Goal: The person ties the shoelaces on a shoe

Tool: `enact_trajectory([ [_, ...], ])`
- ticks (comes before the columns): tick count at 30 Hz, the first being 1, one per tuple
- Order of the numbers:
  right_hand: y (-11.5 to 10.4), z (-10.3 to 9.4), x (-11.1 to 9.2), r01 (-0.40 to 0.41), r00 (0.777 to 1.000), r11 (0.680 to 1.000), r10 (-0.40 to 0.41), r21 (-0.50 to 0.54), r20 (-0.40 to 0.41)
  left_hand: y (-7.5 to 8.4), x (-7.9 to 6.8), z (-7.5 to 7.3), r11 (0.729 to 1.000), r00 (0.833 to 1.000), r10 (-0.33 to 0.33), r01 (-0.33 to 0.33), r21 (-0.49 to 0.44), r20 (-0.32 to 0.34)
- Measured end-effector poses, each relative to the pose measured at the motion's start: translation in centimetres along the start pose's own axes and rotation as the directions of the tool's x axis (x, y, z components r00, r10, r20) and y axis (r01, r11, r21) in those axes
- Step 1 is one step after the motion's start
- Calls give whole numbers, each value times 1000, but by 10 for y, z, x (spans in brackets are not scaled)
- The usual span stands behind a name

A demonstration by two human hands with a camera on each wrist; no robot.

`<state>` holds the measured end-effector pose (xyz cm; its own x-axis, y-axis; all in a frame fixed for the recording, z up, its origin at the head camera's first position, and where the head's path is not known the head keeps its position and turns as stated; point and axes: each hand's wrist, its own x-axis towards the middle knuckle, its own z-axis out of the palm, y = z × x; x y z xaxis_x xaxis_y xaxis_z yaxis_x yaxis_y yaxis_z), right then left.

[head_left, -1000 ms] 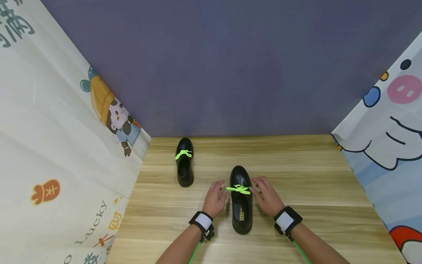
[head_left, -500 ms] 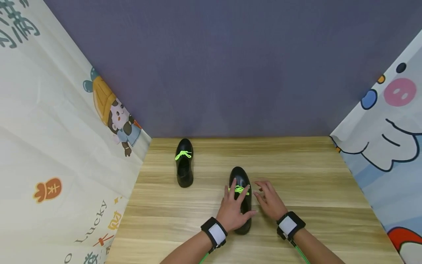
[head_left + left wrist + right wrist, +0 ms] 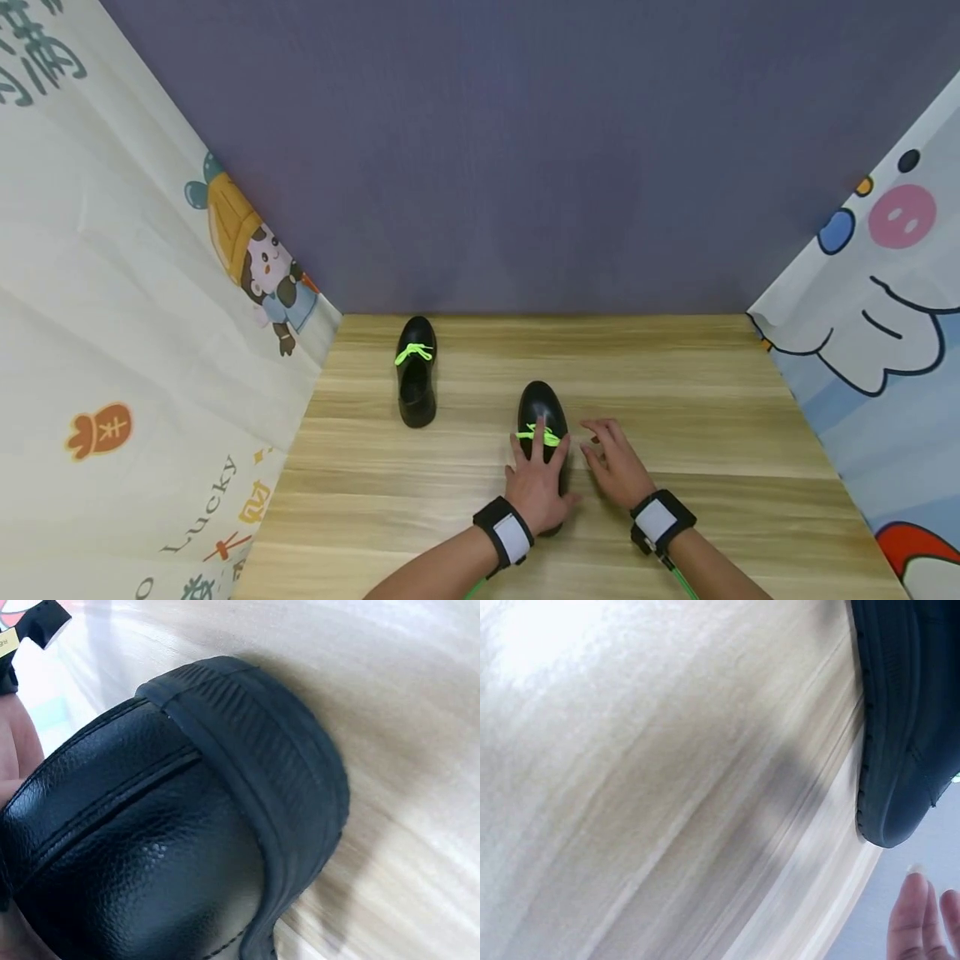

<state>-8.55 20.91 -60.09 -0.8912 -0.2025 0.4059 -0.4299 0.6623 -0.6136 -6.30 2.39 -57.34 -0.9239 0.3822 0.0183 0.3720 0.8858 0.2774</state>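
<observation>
A black lace-up shoe (image 3: 542, 403) stands on the wooden-patterned surface, toe pointing away, with a bright green lace (image 3: 551, 439) tied across it. Over its opening and lace lies my left hand (image 3: 537, 493), palm down with fingers spread; the hand hides most of the opening. The left wrist view shows the shoe's heel (image 3: 150, 840) up close, with part of the hand at the left edge. Just right of the shoe is my right hand (image 3: 618, 467), its fingers loosely bent and holding nothing. In the right wrist view its fingers (image 3: 907, 919) appear beyond the shoe's toe.
A matching black shoe (image 3: 416, 396) with a green lace stands further back on the left, toe also away. A grey-blue panel (image 3: 540, 167) rises behind the wooden surface (image 3: 675, 358). Printed white cloths border it at left (image 3: 150, 333) and right (image 3: 847, 333).
My left hand has moved from the shoe's left side onto its top, then slid slightly toward the heel. My right hand has drawn back from the lace, a little to the right.
</observation>
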Motion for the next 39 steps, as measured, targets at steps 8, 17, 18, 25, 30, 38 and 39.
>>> enact_trajectory([
  [8, 4, 3, -1, 0, 1000, 1000, 0, 16, 4, 2, 5, 2, 998, 1000, -15, 16, 66, -10],
  [17, 10, -1, 1, -18, 1000, 1000, 18, 23, 5, -10, 21, 0, 998, 999, -6, 8, 63, -40],
  [18, 11, -1, 1, -15, 1000, 1000, 14, 22, 8, -12, 23, 0, 998, 999, -7, 9, 56, -38],
  [25, 15, -2, -4, -21, 999, 1000, 21, 4, 34, -28, 38, -3, 998, 999, -45, 46, 48, -18],
  [30, 16, -2, -5, -23, 999, 1000, 22, 19, 45, -43, 50, -9, 996, 998, -62, 64, 68, -30],
  [38, 18, -4, -9, -52, 997, 999, 51, 17, 55, -69, 69, -13, 987, 988, -95, 109, 117, -119],
  [39, 18, -5, -10, -56, 997, 998, 55, 14, 55, -72, 71, -13, 986, 987, -94, 111, 127, -132],
])
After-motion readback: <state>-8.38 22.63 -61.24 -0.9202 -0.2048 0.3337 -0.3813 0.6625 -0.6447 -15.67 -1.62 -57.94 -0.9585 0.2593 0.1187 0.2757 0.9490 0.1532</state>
